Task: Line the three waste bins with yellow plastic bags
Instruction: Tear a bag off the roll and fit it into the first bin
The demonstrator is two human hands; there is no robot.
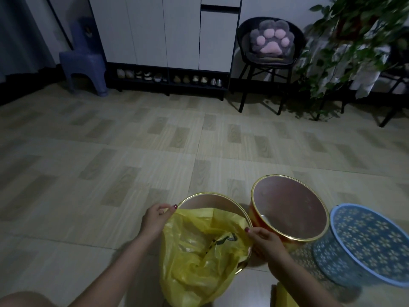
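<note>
— While the bag (199, 247) hangs only partly over the near-left bin (223, 199), how far along would you call this?

— Early, I'd judge. Three bins stand on the floor (110, 151) in a row: the gold-rimmed one with the bag, a red bin (290, 209) touching it on the right, and a blue bin (365, 240) furthest right. Only the first has any yellow plastic in it.

— And is that one finished?

— Not yet. The bag's mouth is open and folded over the near rim, but the far rim is bare. The bag's body sags inside the bin and part spills out over the near side.

— What are the hands doing?

— The left hand (155, 220) pinches the bag's edge at the left rim; the right hand (265, 240) pinches the edge at the right rim, just beside the red bin. Both grips are narrow, closed on plastic.

— What's left, then?

— Stretching the mouth over the far rim, then lining the red and blue bins, both empty of bags. Something yellow (285, 295) lies on the floor at the near edge, perhaps more bags; I can't tell.
</note>
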